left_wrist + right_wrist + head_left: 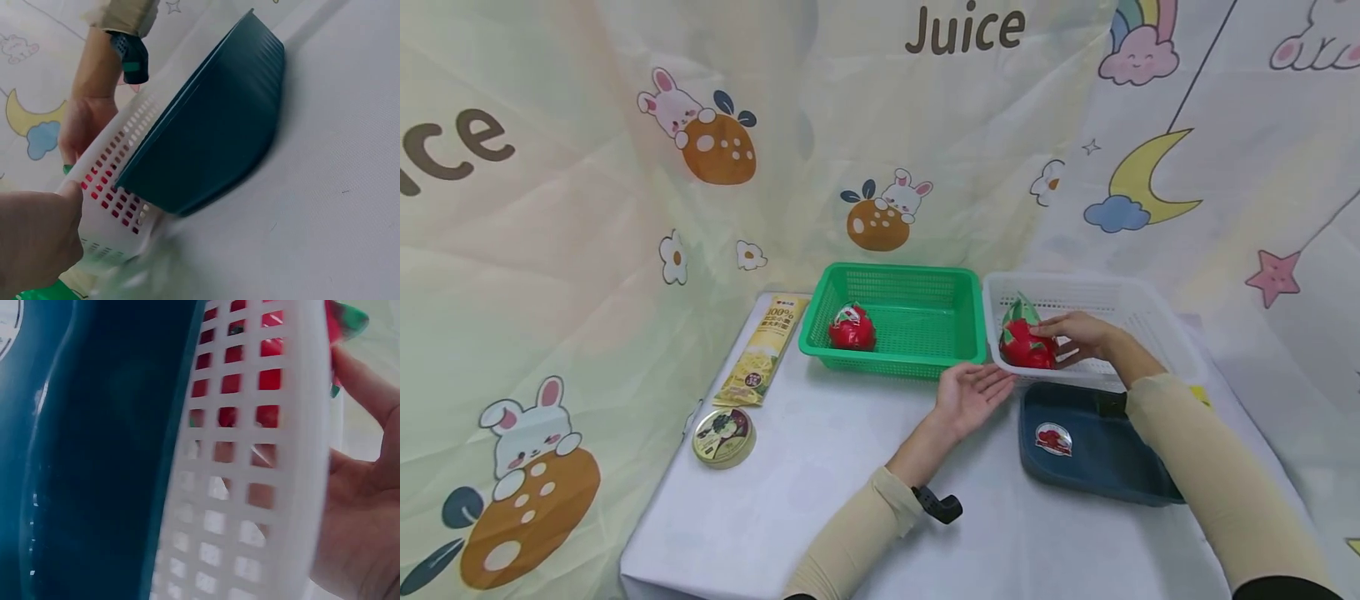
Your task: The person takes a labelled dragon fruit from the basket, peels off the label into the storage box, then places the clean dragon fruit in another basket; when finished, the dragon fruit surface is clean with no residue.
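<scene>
Inside the white basket [1165,333], at its left end, lies a red dragon fruit [1028,346] with green leaf tips. My right hand [1082,335] reaches over the front rim and grips the fruit from its right side. In the right wrist view, red skin shows through the holes of the basket wall [269,450], and part of the fruit is hidden behind it. Palm up, my left hand [973,396] holds nothing; its extended fingers are right at the basket's front left corner. A dark blue bin [1097,483] stands before the white basket.
A green basket [895,362] to the left contains a red round fruit [852,327]. Farther left are a yellow food packet [763,350] and a round tin [724,437]. Printed cloth [880,125] hangs behind the white table [820,483].
</scene>
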`<state>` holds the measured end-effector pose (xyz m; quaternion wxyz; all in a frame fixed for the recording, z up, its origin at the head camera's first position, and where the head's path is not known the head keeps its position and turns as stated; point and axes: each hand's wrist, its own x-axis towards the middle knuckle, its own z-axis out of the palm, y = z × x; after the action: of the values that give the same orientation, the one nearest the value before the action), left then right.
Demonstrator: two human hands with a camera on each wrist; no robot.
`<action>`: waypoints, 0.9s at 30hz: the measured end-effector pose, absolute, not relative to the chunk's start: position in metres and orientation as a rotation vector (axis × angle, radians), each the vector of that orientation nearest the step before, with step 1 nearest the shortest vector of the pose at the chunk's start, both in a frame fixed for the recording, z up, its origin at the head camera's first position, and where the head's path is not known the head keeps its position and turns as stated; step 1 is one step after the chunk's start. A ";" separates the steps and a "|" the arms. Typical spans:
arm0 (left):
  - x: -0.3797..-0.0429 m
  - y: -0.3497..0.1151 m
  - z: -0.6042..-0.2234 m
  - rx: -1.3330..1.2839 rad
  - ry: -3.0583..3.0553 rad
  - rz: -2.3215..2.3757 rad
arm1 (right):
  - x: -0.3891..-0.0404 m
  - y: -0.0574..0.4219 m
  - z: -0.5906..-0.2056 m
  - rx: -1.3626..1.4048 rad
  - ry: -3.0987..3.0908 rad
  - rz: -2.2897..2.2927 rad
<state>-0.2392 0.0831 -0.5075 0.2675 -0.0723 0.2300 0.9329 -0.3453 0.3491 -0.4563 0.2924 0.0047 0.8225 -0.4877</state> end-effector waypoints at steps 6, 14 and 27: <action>-0.238 0.084 -0.506 -0.178 0.644 2.514 | -0.342 0.346 -0.462 0.073 2.164 -1.357; -0.238 0.081 -0.505 -0.157 0.675 2.492 | -0.343 0.349 -0.453 0.078 2.116 -1.412; -0.239 0.068 -0.507 -0.192 0.653 2.517 | -0.335 0.357 -0.415 0.083 2.186 -1.459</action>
<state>-0.2393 0.0681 -0.5072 0.2641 -0.0711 0.2414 0.9311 -0.3346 0.3573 -0.4152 0.2534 0.0307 0.8043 -0.5366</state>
